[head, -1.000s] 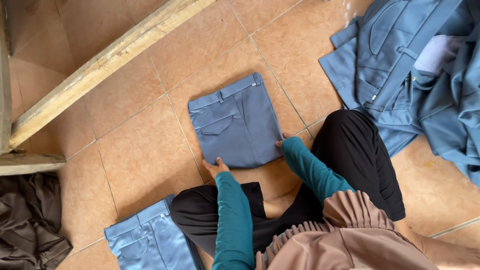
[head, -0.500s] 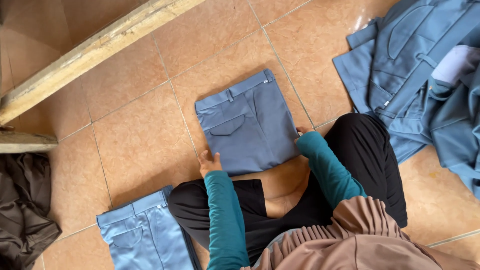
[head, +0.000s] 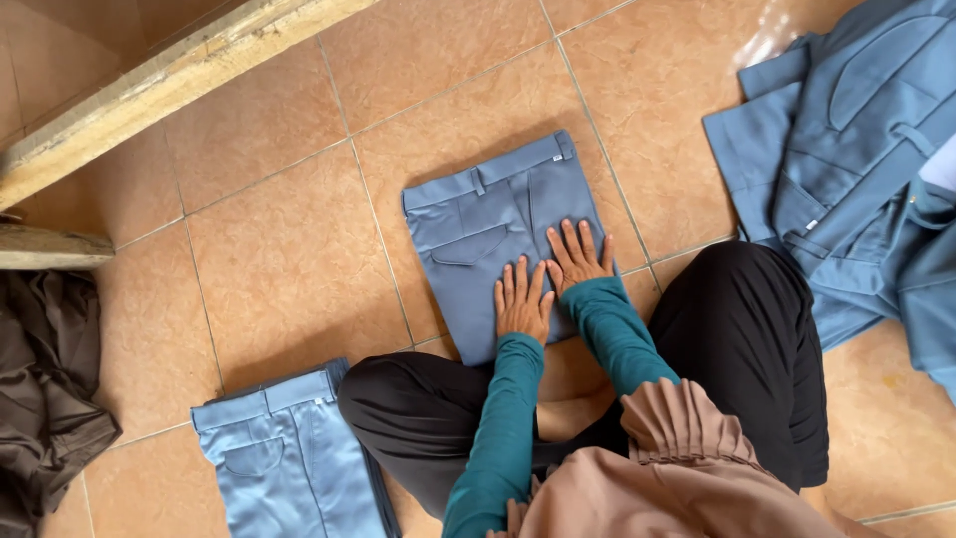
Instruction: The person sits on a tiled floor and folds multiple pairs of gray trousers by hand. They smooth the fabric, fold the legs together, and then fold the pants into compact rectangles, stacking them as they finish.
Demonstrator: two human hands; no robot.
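Now, hands: left hand (head: 522, 299) and right hand (head: 578, 254) lie flat, fingers spread, gripping nothing — moved from the edges onto the cloth.
Folded blue trousers (head: 498, 239): on the tiled floor (head: 289, 259), being pressed smooth.
Nearby: second folded pair (head: 284, 458) — untouched.

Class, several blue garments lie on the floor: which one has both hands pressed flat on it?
The folded blue trousers in the middle, under the left hand and right hand. The folded pair lower left and the pile at right lie untouched.
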